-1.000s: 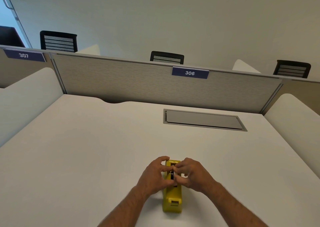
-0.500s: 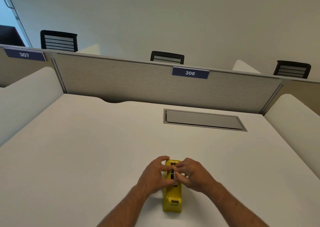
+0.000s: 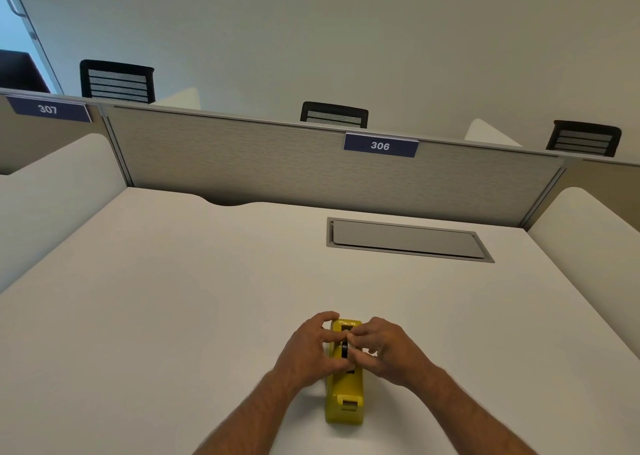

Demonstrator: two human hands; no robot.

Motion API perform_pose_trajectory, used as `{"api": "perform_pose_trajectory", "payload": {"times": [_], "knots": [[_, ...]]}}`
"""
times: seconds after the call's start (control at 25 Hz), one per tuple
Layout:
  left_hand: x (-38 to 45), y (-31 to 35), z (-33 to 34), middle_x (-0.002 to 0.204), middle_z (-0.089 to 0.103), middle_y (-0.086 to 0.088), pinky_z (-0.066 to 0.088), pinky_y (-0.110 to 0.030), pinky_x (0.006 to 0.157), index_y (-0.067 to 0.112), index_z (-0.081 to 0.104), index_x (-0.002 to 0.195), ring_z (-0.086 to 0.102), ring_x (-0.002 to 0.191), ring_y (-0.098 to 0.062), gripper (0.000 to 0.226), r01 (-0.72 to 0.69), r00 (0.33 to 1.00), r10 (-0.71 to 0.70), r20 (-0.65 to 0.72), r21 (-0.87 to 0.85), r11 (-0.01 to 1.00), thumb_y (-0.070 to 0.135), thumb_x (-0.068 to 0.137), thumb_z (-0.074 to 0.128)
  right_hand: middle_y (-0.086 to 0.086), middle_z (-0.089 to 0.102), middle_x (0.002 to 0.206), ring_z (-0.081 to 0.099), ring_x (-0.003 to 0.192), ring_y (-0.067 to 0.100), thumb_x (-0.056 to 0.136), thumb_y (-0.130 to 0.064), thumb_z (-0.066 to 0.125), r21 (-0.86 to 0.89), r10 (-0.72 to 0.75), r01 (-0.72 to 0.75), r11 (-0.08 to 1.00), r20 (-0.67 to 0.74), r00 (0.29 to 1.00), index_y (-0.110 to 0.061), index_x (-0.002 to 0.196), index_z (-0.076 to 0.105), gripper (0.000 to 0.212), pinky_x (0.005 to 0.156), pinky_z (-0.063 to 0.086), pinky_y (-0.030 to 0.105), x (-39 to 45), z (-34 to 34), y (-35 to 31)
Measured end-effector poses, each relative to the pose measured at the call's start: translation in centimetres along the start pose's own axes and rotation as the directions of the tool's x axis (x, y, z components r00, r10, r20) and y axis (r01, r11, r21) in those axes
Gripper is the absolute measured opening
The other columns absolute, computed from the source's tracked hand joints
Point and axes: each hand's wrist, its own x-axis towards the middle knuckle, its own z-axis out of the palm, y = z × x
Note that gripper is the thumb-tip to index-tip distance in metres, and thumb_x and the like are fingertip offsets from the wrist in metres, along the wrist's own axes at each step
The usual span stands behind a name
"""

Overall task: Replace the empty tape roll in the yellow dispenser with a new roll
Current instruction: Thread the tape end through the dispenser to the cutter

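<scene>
In the head view, the yellow dispenser is seen standing on the white desk, near its front edge. It is clasped at its far half by the left hand with curled fingers, while a black hub in its slot is pinched by the right hand

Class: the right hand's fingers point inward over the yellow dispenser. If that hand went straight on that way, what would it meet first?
Most likely the left hand, just across the yellow dispenser from the right hand; depth is hard to judge.
</scene>
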Motion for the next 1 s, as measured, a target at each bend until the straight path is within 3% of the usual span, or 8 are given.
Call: {"api": "perform_pose_trajectory", "payload": {"times": [0.12, 0.44, 0.6, 0.84, 1.0], "knots": [[0.0, 0.0, 0.0, 0.146, 0.038, 0.018, 0.047, -0.035, 0.101, 0.045, 0.063, 0.119, 0.044, 0.123, -0.008, 0.059, 0.006, 1.000, -0.006, 0.004, -0.004, 1.000, 0.063, 0.065, 0.076, -0.006, 0.075, 0.098, 0.058, 0.079, 0.012, 0.090, -0.027, 0.065, -0.006, -0.015, 0.015, 1.000, -0.015, 1.000, -0.023, 0.100, 0.076, 0.015, 0.065, 0.049, 0.026, 0.0, -0.1, -0.1], [0.0, 0.0, 0.0, 0.145, 0.039, 0.019, 0.046, -0.030, 0.099, 0.048, 0.062, 0.118, 0.043, 0.122, -0.006, 0.060, 0.009, 1.000, -0.009, 0.007, -0.011, 1.000, 0.067, 0.063, 0.073, -0.003, 0.076, 0.095, 0.061, 0.075, 0.017, 0.089, -0.022, 0.065, -0.043, -0.050, 0.049, 0.998, -0.033, 0.998, -0.020, 0.103, 0.074, 0.016, 0.065, 0.052, 0.032, -0.1, 0.0, -0.1], [0.0, 0.0, 0.0, 0.144, 0.039, 0.020, 0.045, -0.029, 0.099, 0.050, 0.061, 0.118, 0.043, 0.123, -0.005, 0.060, 0.004, 1.000, -0.004, 0.006, -0.015, 1.000, 0.066, 0.062, 0.075, -0.009, 0.075, 0.101, 0.061, 0.078, 0.014, 0.091, -0.024, 0.062, -0.010, -0.027, 0.027, 1.000, 0.001, 1.000, -0.026, 0.111, 0.070, 0.022, 0.068, 0.052, 0.028, -0.2, -0.4, 0.1], [0.1, 0.1, -0.1, 0.145, 0.038, 0.020, 0.046, -0.030, 0.100, 0.048, 0.061, 0.118, 0.043, 0.123, -0.005, 0.061, 0.009, 1.000, -0.009, 0.012, -0.012, 1.000, 0.066, 0.062, 0.076, -0.011, 0.075, 0.101, 0.062, 0.083, 0.011, 0.088, -0.038, 0.065, 0.050, 0.029, -0.033, 0.998, 0.081, 0.996, -0.028, 0.108, 0.071, 0.023, 0.069, 0.056, 0.025, 0.0, -0.9, 0.3], [0.0, 0.1, -0.1, 0.145, 0.038, 0.019, 0.047, -0.034, 0.101, 0.046, 0.062, 0.119, 0.043, 0.123, -0.006, 0.060, 0.016, 1.000, -0.016, 0.018, 0.000, 1.000, 0.065, 0.063, 0.076, -0.010, 0.076, 0.101, 0.061, 0.080, 0.008, 0.090, -0.033, 0.065, 0.022, 0.032, -0.034, 0.999, 0.093, 0.995, -0.029, 0.108, 0.074, 0.020, 0.068, 0.045, 0.014, 0.4, -1.1, 0.4]]}}
